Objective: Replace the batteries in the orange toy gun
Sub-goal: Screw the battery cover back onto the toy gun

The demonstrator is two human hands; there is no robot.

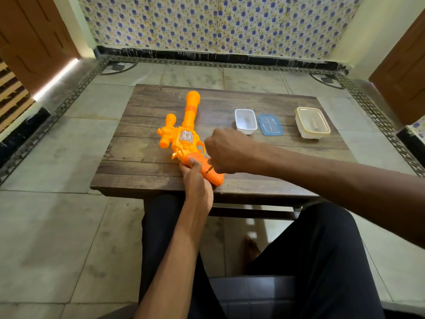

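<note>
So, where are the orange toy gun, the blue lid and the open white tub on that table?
orange toy gun (189,118): head view, on its long barrel.
blue lid (270,125): head view, the middle of its flat top.
white tub (246,131): head view, on its near wall.

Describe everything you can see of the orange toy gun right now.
The toy gun is orange plastic: long barrel with a darker ring, clear drum window, side scope, trigger guard. It lies on the wooden table, barrel pointing away, grip near the front edge. The left hand holds the grip; a screwdriver in the right hand touches it.
</note>
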